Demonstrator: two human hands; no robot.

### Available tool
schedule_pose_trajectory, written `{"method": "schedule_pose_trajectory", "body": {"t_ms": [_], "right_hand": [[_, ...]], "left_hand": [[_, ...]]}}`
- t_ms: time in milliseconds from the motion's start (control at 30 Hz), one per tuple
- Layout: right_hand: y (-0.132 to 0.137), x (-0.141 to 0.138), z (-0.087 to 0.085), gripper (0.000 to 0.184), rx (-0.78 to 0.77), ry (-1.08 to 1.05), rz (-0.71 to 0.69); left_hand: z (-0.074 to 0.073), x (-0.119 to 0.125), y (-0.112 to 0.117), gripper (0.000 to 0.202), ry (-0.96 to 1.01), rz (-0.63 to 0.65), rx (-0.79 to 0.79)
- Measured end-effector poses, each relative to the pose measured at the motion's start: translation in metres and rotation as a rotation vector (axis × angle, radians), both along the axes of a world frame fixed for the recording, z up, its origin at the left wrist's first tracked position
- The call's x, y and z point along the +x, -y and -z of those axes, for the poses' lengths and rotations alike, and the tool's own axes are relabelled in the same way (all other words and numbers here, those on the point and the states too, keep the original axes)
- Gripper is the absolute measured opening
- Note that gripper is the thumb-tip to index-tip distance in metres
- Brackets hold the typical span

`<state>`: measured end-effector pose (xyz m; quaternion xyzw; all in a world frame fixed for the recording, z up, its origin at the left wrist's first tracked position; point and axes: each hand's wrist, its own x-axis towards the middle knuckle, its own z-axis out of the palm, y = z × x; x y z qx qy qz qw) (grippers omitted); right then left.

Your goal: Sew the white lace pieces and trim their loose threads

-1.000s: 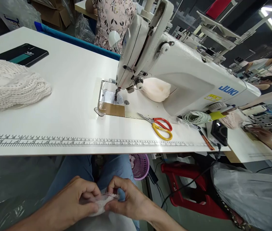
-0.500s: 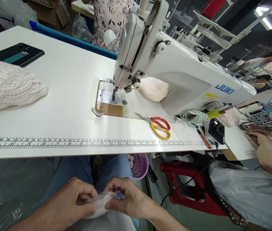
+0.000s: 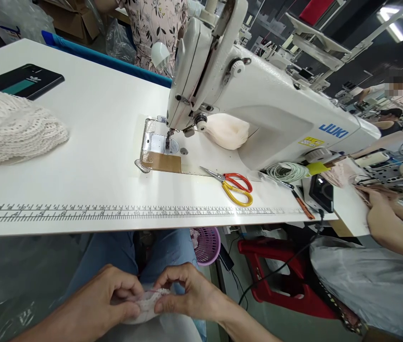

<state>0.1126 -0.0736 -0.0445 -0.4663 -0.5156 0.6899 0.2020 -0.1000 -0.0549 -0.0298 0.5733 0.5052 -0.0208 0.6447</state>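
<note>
Over my lap, below the table's front edge, a small piece of white lace fabric (image 3: 147,304) is stretched between my two hands. My left hand (image 3: 110,297) pinches its left end between thumb and curled fingers. The other end is gripped by my right hand (image 3: 183,294), thumb on the near side and forefinger on the far edge. A thin pinkish line runs along the fabric's upper edge. Part of the piece is hidden behind the fingers, and more pale cloth hangs beneath it.
A white sewing machine (image 3: 258,99) stands on the table (image 3: 98,180), with scissors (image 3: 237,185) before it. White lace cloth (image 3: 16,128) is piled at left, near a black phone-like object (image 3: 23,81). A purple basket (image 3: 208,247) and red stool (image 3: 283,280) stand below; co-workers sit nearby.
Both hands stay almost in place on the fabric, with only slight finger shifts. The person behind the machine and the co-worker's arms at right have moved a little leftward.
</note>
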Motion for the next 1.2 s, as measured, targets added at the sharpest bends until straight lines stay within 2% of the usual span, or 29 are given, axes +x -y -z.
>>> {"method": "schedule_pose_trajectory", "body": {"t_ms": [333,500,633,833,1000,1200], "right_hand": [[0.000,-0.003,-0.002,0.043,-0.014,0.035,0.014],[0.001,-0.005,-0.002,0.045,-0.001,0.043,0.010],[0.003,-0.008,-0.001,0.044,0.020,0.047,0.008],[0.005,-0.007,-0.006,0.030,0.082,0.149,-0.018],[0.008,-0.003,-0.008,0.018,0.117,0.151,-0.026],[0.006,-0.003,-0.009,0.019,0.110,0.079,-0.012]], "left_hand": [[-0.001,-0.004,0.000,0.018,-0.035,0.007,0.008],[0.000,-0.006,0.000,0.016,0.068,0.019,-0.052],[-0.001,0.001,0.000,0.013,0.075,0.007,-0.039],[0.007,0.015,0.007,0.019,0.098,-0.046,0.007],[0.010,0.018,0.006,0.017,0.207,-0.089,-0.125],[0.019,0.019,0.004,0.025,0.260,-0.138,-0.231]]}}
